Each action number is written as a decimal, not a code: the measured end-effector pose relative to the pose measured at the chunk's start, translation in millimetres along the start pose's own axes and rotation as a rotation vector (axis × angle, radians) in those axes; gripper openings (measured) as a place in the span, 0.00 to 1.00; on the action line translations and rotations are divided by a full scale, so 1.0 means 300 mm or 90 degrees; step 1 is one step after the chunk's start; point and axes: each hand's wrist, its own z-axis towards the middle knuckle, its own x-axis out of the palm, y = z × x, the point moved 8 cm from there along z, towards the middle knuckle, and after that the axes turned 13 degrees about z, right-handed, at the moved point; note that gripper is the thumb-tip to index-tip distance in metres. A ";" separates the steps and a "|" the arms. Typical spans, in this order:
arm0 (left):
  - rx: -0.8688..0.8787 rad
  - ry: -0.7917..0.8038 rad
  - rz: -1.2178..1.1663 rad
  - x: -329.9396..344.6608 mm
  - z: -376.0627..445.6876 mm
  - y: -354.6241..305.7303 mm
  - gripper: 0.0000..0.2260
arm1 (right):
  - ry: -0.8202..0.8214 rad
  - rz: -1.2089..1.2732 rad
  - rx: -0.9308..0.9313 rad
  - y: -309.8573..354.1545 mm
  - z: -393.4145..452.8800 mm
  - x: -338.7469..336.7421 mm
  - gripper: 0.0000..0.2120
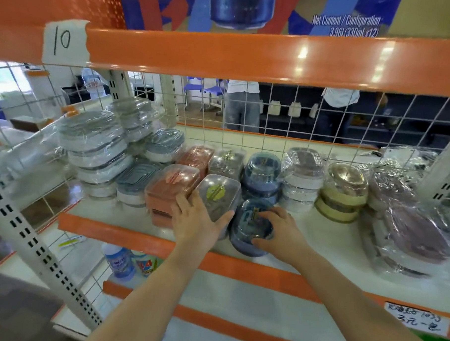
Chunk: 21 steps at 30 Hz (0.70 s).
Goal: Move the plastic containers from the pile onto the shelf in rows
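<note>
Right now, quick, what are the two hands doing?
Left hand: open, fingers straight, pressing on the clear box.
Right hand: fingers curled round the blue box, holding it.

On the shelf (324, 233) I see two front containers side by side: clear-lidded box (218, 196) left, round tub (252, 228) right. Wrapped stacks (94, 147) sit far left, wrapped pile (412, 229) far right.

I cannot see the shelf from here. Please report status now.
Left hand open, resting on the grey container. Right hand grips the blue round container at shelf front. Nothing blocking.
</note>
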 end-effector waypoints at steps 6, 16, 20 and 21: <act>0.231 -0.013 -0.009 -0.009 -0.002 -0.029 0.32 | 0.028 -0.043 0.005 0.011 0.013 -0.018 0.30; 0.220 -0.011 0.234 -0.022 0.024 -0.087 0.34 | 0.039 -0.085 0.007 0.028 0.007 -0.012 0.29; 0.216 -0.001 0.185 -0.021 0.051 -0.095 0.33 | 0.044 -0.097 0.012 0.024 0.009 -0.012 0.31; 0.218 0.007 0.174 -0.021 0.056 -0.093 0.32 | 0.045 -0.098 0.012 0.025 0.011 -0.012 0.31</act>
